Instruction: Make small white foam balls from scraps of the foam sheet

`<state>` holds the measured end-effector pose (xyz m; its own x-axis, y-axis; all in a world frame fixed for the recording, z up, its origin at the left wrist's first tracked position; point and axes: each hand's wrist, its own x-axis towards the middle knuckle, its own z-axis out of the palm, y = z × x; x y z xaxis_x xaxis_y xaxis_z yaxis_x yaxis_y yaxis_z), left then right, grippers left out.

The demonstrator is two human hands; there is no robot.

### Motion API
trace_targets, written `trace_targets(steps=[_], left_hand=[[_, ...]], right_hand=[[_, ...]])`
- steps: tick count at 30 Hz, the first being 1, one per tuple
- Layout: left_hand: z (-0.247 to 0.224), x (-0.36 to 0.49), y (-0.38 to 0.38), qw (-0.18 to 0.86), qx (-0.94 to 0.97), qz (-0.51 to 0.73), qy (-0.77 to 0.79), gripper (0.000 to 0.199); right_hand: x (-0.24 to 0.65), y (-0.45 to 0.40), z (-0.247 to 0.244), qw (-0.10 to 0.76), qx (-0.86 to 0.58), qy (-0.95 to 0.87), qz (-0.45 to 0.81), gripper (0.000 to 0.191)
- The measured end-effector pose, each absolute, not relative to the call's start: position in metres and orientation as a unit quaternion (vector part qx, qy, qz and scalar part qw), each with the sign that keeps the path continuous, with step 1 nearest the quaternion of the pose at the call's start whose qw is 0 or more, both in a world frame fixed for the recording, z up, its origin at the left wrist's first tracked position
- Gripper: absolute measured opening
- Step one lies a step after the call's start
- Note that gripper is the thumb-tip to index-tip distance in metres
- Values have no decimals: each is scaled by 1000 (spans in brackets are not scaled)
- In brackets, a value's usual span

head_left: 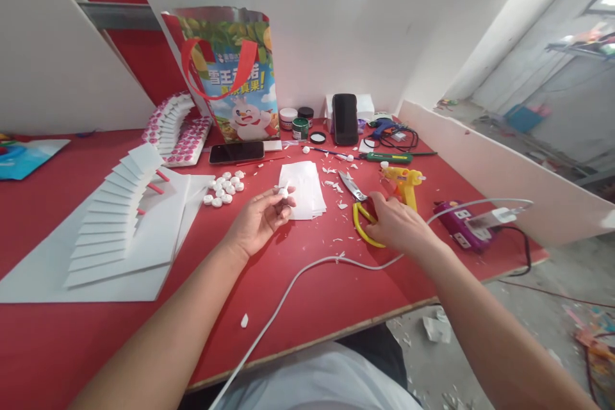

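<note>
My left hand (263, 218) pinches a small white rolled piece (284, 192) between thumb and fingertips, just over the left edge of a stack of white paper sheets (303, 191). My right hand (394, 221) is closed over the scissors (356, 187) at the pivot and yellow handles; the fingertips are partly hidden. The scissors lie low over the table, blades pointing away and to the left. To the left of my left hand sits a cluster of small round white rolled pieces (225, 188). White scraps (331, 184) are scattered between the paper and the scissors.
Left stands a fanned white stepped model (108, 218) on white boards. A phone (236, 152), a gift bag (235, 77) and paint jars (300, 128) are at the back. Right are a yellow glue gun (407, 184) and a purple power strip (464, 227); a white cable (307, 267) crosses the front.
</note>
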<state>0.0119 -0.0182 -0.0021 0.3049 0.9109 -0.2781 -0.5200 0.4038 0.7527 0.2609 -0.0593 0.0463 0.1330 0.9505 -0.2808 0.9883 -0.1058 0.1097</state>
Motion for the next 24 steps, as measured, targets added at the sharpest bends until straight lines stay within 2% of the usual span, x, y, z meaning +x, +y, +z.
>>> trace_targets(steps=[6,10,14,20,24], left_hand=[[-4,11,-18,779,276,458,328,26],[-2,12,-20,780,279,467,308,34],[1,13,-20,785,251,476,308,37],[-1,13,-18,787,188,498,312,24],[-3,17,-19,763,205,510,340,22]], right_hand=[[264,-66,39,83,735,669,-77,40],[274,-77,31,-32,721,686,-91,46],[279,-82,31,-125,712,674,-149,41],[263,-96,38,-142,707,671,-174,53],[251,-108,35,-149,693,681,-181,51]])
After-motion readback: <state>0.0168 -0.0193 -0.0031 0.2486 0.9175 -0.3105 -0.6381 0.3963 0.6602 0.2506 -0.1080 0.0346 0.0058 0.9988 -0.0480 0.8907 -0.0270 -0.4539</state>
